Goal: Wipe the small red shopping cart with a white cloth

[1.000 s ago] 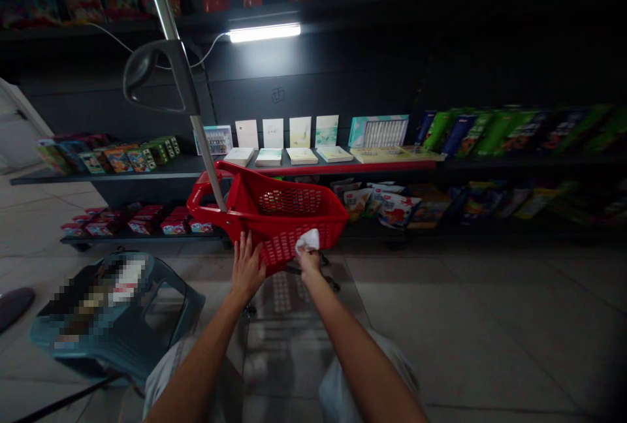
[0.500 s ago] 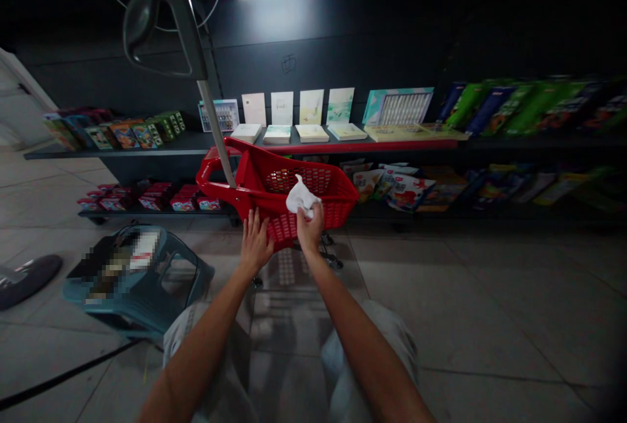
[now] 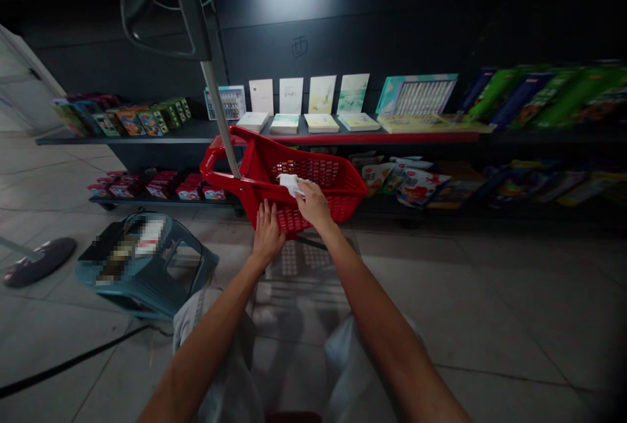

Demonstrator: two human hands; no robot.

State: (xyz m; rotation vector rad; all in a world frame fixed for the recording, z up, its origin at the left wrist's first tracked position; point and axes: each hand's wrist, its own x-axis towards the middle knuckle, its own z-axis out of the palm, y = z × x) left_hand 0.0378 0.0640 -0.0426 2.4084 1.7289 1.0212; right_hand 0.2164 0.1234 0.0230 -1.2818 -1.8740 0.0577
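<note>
A red plastic shopping basket cart (image 3: 343,211) with perforated sides stands in front of me. My left hand (image 3: 268,232) lies flat against its near side, fingers stretched out. My right hand (image 3: 313,204) grips a crumpled white cloth (image 3: 290,183), which lies over the near upper rim of the basket. From the cart's left end a metal pole (image 3: 219,113) rises to a dark grey loop handle (image 3: 193,25).
Behind the cart runs a dark shelf (image 3: 171,138) with notebooks (image 3: 322,124), small boxes and snack bags (image 3: 416,183). To the left are a blue-green stool (image 3: 147,289) with blurred items on it and a round stand base (image 3: 42,263). A black cable (image 3: 78,361) crosses the floor.
My right hand has brought the white cloth down and left, from above the basket's side onto its near rim. My left hand stays on the side. The whole view has shifted slightly.
</note>
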